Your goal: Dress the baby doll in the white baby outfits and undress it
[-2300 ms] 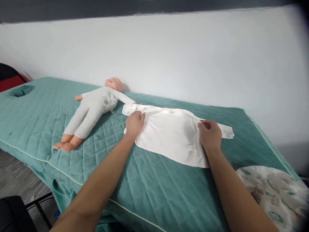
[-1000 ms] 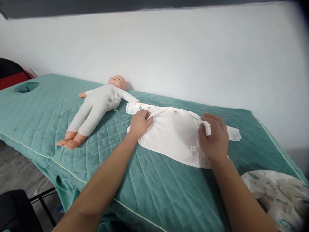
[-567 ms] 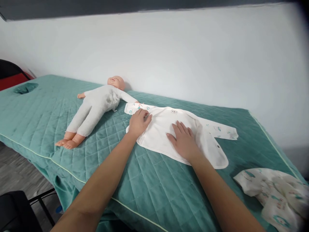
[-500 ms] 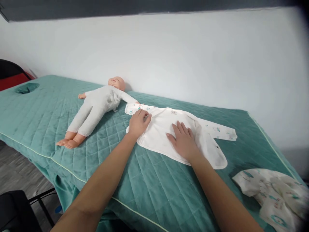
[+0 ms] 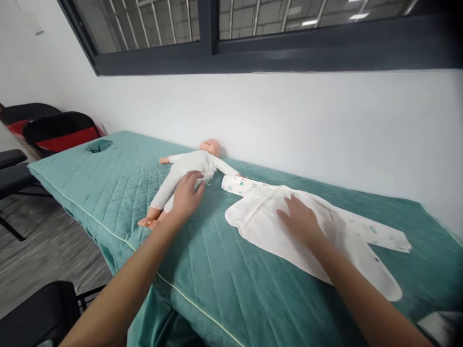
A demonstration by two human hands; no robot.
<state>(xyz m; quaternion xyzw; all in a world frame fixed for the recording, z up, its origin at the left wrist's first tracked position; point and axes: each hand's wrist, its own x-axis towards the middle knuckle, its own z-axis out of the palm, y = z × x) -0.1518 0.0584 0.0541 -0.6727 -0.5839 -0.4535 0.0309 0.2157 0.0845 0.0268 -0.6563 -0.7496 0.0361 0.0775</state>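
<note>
A baby doll [image 5: 184, 169] in a pale grey suit lies on its back on a green quilted table [image 5: 119, 183], head toward the wall. My left hand [image 5: 186, 195] reaches over the doll's hip and legs, fingers spread and loosely curved, holding nothing. To the right a white baby garment [image 5: 260, 219] with small printed sleeves lies spread flat. My right hand [image 5: 302, 221] rests palm down on the garment's middle, fingers stretched out.
The table runs along a white wall under a dark-framed window [image 5: 213, 29]. A face hole [image 5: 99, 146] sits at the table's far left end. Black and red chairs [image 5: 58, 132] stand left; another dark seat [image 5: 39, 313] is at bottom left. Patterned cloth [image 5: 439, 323] peeks in at bottom right.
My left hand left the garment's left edge and moved left to the doll. My right hand stays flat on the garment. My head lifted and turned left, showing the window.
</note>
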